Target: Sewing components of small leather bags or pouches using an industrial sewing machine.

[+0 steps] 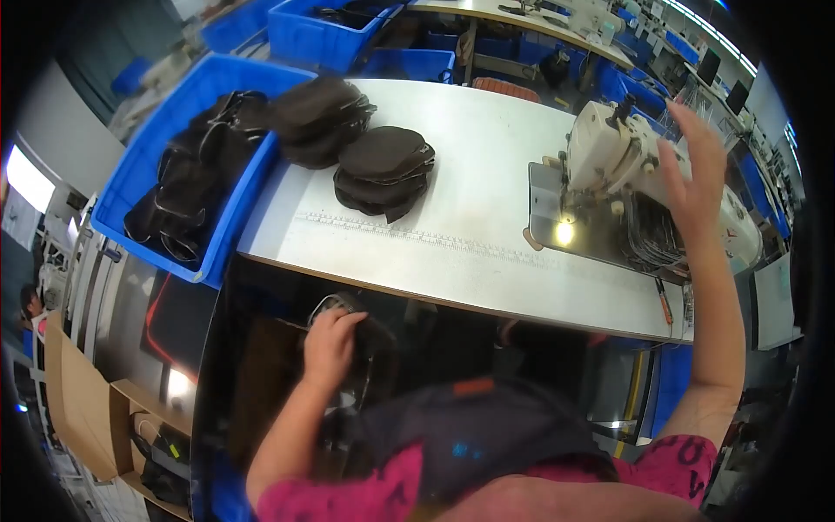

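One dark, pale-edged cloth piece (346, 302) just ahead of left hand (330, 344), seemingly pinched; right hand (698, 178) open by white sewing machine (598, 146).

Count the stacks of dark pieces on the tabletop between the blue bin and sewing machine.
2: the left stack by the blue bin; the right stack beside it, toward the sewing machine.

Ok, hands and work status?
Left hand: grip on dark piece, near table. Right hand: raised, grip open, by sewing machine. Dark stacks on table, apart from both hands.
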The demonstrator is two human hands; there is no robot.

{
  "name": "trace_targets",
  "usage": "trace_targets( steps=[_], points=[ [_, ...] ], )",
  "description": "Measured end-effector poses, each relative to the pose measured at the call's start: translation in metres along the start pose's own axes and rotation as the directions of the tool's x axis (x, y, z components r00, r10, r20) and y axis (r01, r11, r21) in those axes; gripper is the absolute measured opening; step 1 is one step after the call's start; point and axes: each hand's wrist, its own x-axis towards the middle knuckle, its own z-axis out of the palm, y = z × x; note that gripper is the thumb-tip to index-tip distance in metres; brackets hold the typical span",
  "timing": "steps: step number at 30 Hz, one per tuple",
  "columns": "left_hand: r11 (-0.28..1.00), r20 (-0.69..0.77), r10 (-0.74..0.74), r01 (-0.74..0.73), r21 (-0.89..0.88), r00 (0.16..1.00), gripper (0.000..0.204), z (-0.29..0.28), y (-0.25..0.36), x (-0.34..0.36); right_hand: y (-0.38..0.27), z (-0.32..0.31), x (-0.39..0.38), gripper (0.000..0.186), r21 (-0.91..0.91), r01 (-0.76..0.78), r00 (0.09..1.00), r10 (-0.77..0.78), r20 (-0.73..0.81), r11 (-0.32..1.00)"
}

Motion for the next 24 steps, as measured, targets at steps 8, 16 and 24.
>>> trace_targets(
  steps=[8, 16, 24],
  points=[
    [0.984, -0.106, -0.142, 0.152, 0.091, 0.984, 0.031, -0.026, -0.032, -0.032, 0.055, 0.037, 0.034, 0.042, -0.031, -0.465, 0.830, 0.448, 0.332, 0.885],
    [0.829, -0.262, 0.421, -0.485, -0.277, 0.869, 0.022, 0.023, 0.088, 0.155, 0.038, 0.051, 0.059, 0.059, -0.199, -0.616, 0.508, 0.577, 0.640, 0.762],
    [0.894, -0.069, 0.262, -0.269, -0.358, 0.963, 0.020, 0.140, 0.113, 0.277, 0.023, 0.067, 0.088, 0.052, -0.342, -0.439, 0.480, 0.539, 0.692, 0.831]
  ],
)
